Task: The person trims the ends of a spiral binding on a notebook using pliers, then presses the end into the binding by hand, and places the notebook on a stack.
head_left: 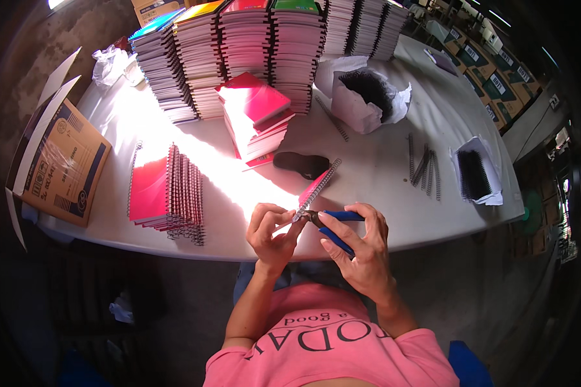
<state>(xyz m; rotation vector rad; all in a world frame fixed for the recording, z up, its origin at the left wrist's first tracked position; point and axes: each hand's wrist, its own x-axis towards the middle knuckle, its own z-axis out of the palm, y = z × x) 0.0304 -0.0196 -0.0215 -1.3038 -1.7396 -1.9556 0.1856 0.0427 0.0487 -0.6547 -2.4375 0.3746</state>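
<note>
Near the table's front edge, my left hand [272, 236] pinches the near end of a red spiral notebook [311, 192], whose wire coil points away from me. My right hand [363, 246] is wrapped round the blue handles of a pair of pliers [343, 217]. The metal jaws meet the coil's near end, right beside my left fingertips. Whether the jaws are closed on the wire is too small to tell. Just beyond the notebook lies a dark, shoe-sole-shaped object [299, 164].
Red spiral notebooks [151, 187] are stacked at left, next to a cardboard box [64, 161]. Loose red books [255, 106] lie before tall notebook stacks [245, 58]. Paper-wrapped coils [368, 93] stand behind; a second bundle [474, 174] and loose coils [426, 169] are at right.
</note>
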